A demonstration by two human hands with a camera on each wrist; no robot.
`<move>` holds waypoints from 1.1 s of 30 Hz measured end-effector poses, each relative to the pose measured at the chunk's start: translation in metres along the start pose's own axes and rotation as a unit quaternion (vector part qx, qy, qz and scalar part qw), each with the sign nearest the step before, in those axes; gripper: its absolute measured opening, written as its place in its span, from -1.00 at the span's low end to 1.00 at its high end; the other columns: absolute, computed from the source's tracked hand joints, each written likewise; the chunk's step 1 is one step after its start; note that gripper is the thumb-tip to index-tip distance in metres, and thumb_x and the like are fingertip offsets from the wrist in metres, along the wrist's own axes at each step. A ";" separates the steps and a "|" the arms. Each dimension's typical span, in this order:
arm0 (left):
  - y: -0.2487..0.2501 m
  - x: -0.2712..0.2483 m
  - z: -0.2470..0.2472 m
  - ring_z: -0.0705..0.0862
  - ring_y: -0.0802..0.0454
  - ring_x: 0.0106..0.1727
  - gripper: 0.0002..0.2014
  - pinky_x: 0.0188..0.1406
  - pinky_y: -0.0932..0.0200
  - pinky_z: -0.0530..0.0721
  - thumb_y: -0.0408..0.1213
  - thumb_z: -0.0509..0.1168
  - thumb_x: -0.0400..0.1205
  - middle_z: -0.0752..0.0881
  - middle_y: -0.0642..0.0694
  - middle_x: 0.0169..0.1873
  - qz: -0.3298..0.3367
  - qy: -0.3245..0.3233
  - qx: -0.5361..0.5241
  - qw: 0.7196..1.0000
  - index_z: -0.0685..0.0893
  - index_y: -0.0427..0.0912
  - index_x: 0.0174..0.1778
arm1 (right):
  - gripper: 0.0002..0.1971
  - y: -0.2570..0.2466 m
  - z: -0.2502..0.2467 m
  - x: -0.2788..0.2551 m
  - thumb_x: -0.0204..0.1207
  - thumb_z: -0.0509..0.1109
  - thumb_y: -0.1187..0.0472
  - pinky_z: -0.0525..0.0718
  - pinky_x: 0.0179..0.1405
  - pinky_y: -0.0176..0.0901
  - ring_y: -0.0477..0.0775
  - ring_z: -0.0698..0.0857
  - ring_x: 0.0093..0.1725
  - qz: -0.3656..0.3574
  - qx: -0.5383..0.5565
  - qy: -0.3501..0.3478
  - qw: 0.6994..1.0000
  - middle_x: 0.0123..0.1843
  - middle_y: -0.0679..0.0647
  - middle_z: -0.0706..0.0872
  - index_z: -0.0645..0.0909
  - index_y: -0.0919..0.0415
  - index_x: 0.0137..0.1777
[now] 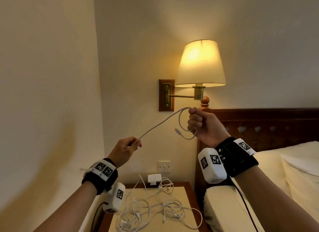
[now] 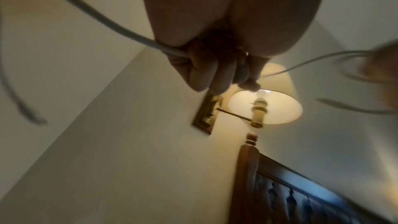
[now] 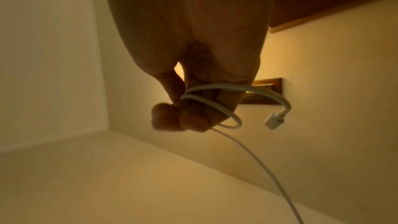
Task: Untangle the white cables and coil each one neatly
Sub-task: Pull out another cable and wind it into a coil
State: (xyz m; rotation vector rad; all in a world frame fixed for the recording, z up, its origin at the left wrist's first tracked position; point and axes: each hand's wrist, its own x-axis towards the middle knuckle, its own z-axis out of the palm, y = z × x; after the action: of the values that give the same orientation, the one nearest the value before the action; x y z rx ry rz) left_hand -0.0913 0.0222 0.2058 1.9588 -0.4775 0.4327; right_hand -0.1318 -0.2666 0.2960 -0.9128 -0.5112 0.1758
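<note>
One white cable [image 1: 160, 123] stretches in the air between both hands, well above the bedside table. My right hand [image 1: 201, 123] grips a small coil of it, one loop hanging beside the fist with the plug [image 1: 177, 131] dangling free. In the right wrist view the loops [image 3: 217, 91] lie across my curled fingers [image 3: 189, 118] and the plug [image 3: 275, 120] hangs off to the right. My left hand [image 1: 127, 148], lower and to the left, pinches the same cable; in the left wrist view the cable [image 2: 120, 28] runs through the closed fingers [image 2: 206, 71]. A tangle of white cables [image 1: 151, 209] lies on the table.
The tangle lies on a cream bedside table [image 1: 179, 192], with a white charger [image 1: 154, 178] against the wall. A lit wall lamp [image 1: 200, 64] hangs just above my right hand. A bed [image 1: 284, 171] with a dark wooden headboard [image 1: 267, 123] fills the right side.
</note>
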 end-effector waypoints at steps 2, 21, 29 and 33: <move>0.013 -0.001 0.009 0.41 0.24 -0.54 -0.70 -0.40 0.27 0.40 -0.28 0.20 0.74 0.48 0.08 -0.51 0.042 -0.004 0.101 0.994 0.63 -0.10 -0.33 | -0.74 0.003 0.004 0.003 0.75 0.07 0.16 0.51 -0.39 -0.30 -0.09 0.47 -0.47 0.005 -0.056 0.013 0.998 -0.44 -0.03 0.45 0.53 0.19 -0.10; 0.122 0.010 0.026 0.47 0.23 -0.53 -0.80 -0.47 0.41 0.29 -0.14 0.21 0.73 0.41 0.32 -0.57 0.338 0.078 0.235 0.908 0.51 0.17 -0.22 | -0.70 0.034 0.032 0.004 0.77 0.08 0.17 0.66 -0.36 -0.17 0.06 0.60 -0.47 -0.006 -0.279 -0.020 0.960 -0.45 0.12 0.60 0.58 0.31 -0.04; 0.098 0.018 0.029 0.50 0.13 -0.44 -0.77 -0.43 0.23 0.46 0.01 0.14 0.73 0.56 0.09 -0.46 0.249 0.095 0.183 0.946 0.54 0.03 -0.18 | -0.66 0.039 0.035 0.000 0.79 -0.02 0.18 0.43 -0.49 -0.26 -0.05 0.37 -0.55 0.029 -0.179 -0.033 0.983 -0.52 0.01 0.38 0.52 0.25 -0.10; 0.095 0.021 0.029 0.48 0.16 -0.44 -0.68 -0.41 0.34 0.43 0.04 0.18 0.69 0.55 0.08 -0.47 0.228 0.078 0.134 0.961 0.59 -0.12 -0.21 | -0.66 0.043 0.036 0.000 0.77 -0.01 0.13 0.56 -0.34 -0.23 -0.02 0.52 -0.44 0.077 -0.068 -0.055 0.993 -0.42 0.05 0.53 0.49 0.19 -0.15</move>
State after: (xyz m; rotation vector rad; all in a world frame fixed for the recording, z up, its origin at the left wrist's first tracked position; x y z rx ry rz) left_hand -0.1189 -0.0443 0.2774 2.0460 -0.8058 0.9801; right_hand -0.1470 -0.2153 0.2801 -1.0806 -0.5604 0.3356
